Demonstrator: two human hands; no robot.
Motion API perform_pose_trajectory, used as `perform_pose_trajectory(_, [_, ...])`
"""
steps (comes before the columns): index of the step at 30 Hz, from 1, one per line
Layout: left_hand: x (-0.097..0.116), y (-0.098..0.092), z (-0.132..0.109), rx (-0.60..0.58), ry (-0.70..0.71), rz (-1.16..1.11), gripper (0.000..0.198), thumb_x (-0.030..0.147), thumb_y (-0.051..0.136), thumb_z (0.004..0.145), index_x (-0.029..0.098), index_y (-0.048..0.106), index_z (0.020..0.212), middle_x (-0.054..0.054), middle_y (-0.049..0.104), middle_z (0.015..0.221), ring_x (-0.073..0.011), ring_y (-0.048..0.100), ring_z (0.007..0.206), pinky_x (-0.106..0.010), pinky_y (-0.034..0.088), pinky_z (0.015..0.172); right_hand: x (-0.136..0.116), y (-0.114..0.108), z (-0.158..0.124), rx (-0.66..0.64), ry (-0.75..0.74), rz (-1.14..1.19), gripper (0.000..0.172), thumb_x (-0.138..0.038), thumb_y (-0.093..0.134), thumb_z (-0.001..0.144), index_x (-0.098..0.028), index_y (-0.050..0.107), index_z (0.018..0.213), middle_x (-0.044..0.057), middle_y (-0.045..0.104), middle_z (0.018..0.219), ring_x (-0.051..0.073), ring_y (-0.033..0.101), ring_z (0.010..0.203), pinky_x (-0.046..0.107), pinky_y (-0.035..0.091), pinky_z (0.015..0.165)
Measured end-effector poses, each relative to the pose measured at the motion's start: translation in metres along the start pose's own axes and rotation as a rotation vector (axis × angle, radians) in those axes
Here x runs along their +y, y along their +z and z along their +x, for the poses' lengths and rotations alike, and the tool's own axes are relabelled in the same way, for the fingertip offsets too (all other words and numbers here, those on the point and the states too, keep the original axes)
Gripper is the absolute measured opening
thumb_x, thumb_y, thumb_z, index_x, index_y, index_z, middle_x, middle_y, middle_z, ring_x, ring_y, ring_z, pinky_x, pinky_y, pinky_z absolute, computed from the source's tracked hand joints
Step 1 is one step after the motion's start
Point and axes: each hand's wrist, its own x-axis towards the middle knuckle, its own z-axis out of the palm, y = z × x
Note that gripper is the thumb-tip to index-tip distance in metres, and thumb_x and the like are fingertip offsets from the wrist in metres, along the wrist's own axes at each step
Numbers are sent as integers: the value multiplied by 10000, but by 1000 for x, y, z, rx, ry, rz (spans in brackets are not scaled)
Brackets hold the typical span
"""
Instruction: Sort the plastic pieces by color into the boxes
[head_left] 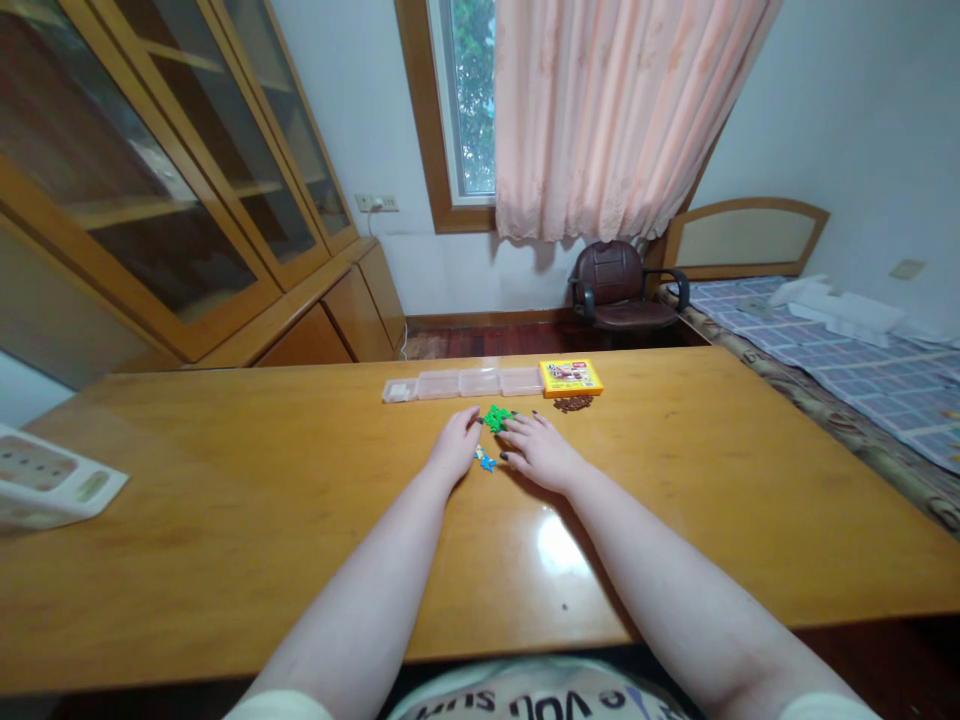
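Note:
Small bright green pieces (496, 418) lie in a pile on the wooden table, between my two hands. My left hand (454, 448) rests cupped at the pile's left side, its fingers stretched forward and nothing visible in it. On the other side, my right hand (546, 452) lies palm down with fingers spread, its fingertips at the green pile's right edge. A few small blue pieces (488, 464) and some pale ones sit just nearer to me, between the hands. Farther right is a heap of small brown pieces (574, 404).
A row of clear plastic trays (438, 385) runs along the table's (262, 480) far side, ending at a yellow box (592, 378). At the left edge stands a white plastic object (90, 490). Beyond the table are an office chair (611, 285) and a bed (862, 360).

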Motion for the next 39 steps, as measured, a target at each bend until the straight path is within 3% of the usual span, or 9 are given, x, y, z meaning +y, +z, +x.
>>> perform_pose_trajectory(3, [-14, 4, 12, 117, -119, -292, 327, 236, 426, 850, 132, 635, 1080, -112, 664, 1105, -208, 600, 1054, -366, 436, 972, -16, 4, 0, -53, -48, -35, 534, -496, 393, 914, -230, 429, 1377, 76, 407, 1437, 263, 283, 1352, 498, 129, 1115])
perform_pose_trajectory(6, [-21, 6, 17, 161, -188, -477, 314, 249, 438, 838, 140, 642, 1050, -86, 698, 975, -191, 639, 945, -349, 476, 910, -22, 8, 6, -93, 7, -72, 577, -526, 327, 925, -222, 372, 1413, 71, 358, 1465, 274, 227, 1379, 535, 82, 1118])
perform_pose_trajectory(12, [-26, 8, 18, 152, -179, -499, 306, 259, 472, 811, 156, 648, 1040, -84, 694, 968, -192, 639, 935, -341, 468, 903, -10, 11, 22, -182, 200, -126, 711, -586, 263, 909, -124, 290, 1448, 121, 243, 1503, 315, 155, 1399, 587, 47, 1104])
perform_pose_trajectory(17, [-29, 11, 20, 188, -170, -555, 312, 248, 436, 803, 152, 648, 1011, -74, 690, 883, -179, 640, 864, -320, 487, 850, -13, 16, 38, -151, 150, -130, 771, -615, 267, 891, -98, 235, 1462, 140, 149, 1526, 289, 121, 1411, 529, 86, 1119])
perform_pose_trajectory(21, [-30, 10, 22, 206, -181, -592, 313, 264, 424, 802, 145, 653, 979, -66, 677, 834, -171, 634, 821, -303, 495, 815, -20, 23, 56, -195, 79, -144, 734, -595, 259, 901, -118, 256, 1459, 136, 190, 1520, 277, 152, 1406, 502, 71, 1126])
perform_pose_trajectory(25, [-32, 10, 23, 212, -185, -604, 314, 275, 418, 810, 143, 656, 968, -61, 670, 803, -161, 627, 775, -294, 499, 783, -21, 25, 67, -229, 148, -165, 748, -592, 263, 899, -93, 251, 1457, 153, 183, 1517, 295, 154, 1403, 526, 45, 1119])
perform_pose_trajectory(31, [-34, 14, 24, 184, -187, -592, 321, 270, 425, 809, 146, 653, 997, -59, 671, 817, -148, 611, 741, -272, 492, 750, -15, 23, 63, -148, 286, -183, 781, -595, 306, 887, -40, 283, 1435, 201, 243, 1492, 322, 200, 1381, 534, 39, 1113])
perform_pose_trajectory(39, [-32, 13, 22, 165, -187, -565, 323, 270, 435, 806, 147, 660, 1003, -65, 680, 846, -152, 620, 758, -271, 495, 749, -1, 22, 57, -67, 252, -165, 708, -578, 327, 895, -71, 378, 1387, 197, 372, 1433, 303, 319, 1321, 528, 109, 1101])
